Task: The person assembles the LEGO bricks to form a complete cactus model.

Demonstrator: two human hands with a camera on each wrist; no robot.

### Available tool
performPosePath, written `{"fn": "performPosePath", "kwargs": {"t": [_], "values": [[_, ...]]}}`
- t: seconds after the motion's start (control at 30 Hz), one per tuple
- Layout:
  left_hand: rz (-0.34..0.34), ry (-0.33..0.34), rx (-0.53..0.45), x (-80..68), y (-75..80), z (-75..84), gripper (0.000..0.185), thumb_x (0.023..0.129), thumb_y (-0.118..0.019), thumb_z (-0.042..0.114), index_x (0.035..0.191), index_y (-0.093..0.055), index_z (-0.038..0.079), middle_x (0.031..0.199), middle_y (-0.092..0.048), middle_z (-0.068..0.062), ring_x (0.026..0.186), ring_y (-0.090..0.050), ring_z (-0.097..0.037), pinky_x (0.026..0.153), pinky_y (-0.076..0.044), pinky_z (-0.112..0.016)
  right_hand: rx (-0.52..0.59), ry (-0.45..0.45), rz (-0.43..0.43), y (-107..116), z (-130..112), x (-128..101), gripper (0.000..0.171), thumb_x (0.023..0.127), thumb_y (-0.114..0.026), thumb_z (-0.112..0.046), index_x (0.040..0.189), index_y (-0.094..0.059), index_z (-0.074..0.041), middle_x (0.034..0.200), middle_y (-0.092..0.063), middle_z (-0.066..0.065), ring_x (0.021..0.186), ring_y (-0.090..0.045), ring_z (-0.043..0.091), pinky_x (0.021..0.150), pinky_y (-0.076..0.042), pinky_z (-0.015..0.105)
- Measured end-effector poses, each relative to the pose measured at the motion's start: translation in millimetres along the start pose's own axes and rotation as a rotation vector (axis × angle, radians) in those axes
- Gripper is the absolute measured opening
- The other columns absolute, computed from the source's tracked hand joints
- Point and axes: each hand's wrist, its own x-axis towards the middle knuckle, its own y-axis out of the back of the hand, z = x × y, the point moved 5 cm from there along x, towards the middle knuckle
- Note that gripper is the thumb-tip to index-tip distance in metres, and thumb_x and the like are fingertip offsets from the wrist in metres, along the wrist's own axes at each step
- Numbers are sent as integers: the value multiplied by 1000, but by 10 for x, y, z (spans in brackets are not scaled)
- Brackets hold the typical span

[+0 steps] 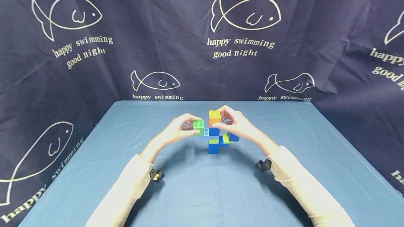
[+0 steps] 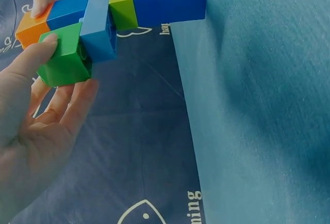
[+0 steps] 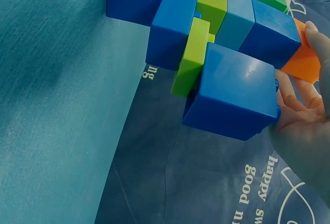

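Observation:
A built-up stack of toy building blocks stands on the table. My left hand pinches a green block between thumb and fingers, at the left end of a light blue block. Part of the green block's hollow underside shows in the left wrist view; whether it is fully seated I cannot tell. With thumb and fingers my right hand grips an orange block, which sits on top of a blue block. Lower down are a lime block and a blue bottom block.
On the stack's right side, a thin lime piece carries a large blue block that juts out below the right hand. Blue cloth covers the table. A dark curtain printed with fish hangs behind.

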Motion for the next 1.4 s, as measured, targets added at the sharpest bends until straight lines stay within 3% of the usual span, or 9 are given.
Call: {"fn": "performPosePath", "kwargs": {"t": [0.2, 0.63, 0.83, 1.03, 1.4], "values": [[-5, 0, -15, 5, -30, -101, 37, 75, -67, 30, 111, -55, 24, 98, -56, 6, 84, -55, -8, 81, -47, -24, 9, 2, -2, 4, -5, -10, 32, 77, -66, -15, 102, -48, -9, 87, -57, 4, 82, -57, 20, 74, -51, 31], [4, -13, -3, 22, -23, -128, 38, 75, -67, 32, 112, -55, 25, 95, -55, 7, 84, -55, -9, 79, -48, -23, -17, -12, -9, 7, 55, 14, 38, 78, -66, -19, 111, -49, -9, 92, -60, 5, 86, -59, 20, 78, -50, 35], [27, 0, 4, 38, -32, -155, 43, 77, -65, 31, 117, -52, 21, 102, -55, 4, 87, -56, -12, 79, -48, -23, -146, -12, 64, 22, 298, 71, 46, 76, -65, -36, 116, -52, -16, 105, -59, 1, 97, -56, 17, 85, -46, 35], [69, 5, 3, 66, -41, -160, 41, 79, -64, 28, 116, -49, 22, 102, -56, 2, 85, -56, -10, 78, -48, -24, -264, 88, 150, 104, 328, 2, 44, 75, -66, -35, 112, -56, -14, 108, -58, 2, 102, -55, 19, 88, -45, 34], [135, -20, 2, 79, -62, -206, 37, 80, -63, 24, 114, -51, 17, 107, -54, 1, 85, -52, -10, 81, -47, -24, -400, 226, 177, 148, 448, -230, 48, 69, -74, -25, 111, -57, -12, 108, -58, 2, 103, -52, 16, 89, -42, 37]]}}
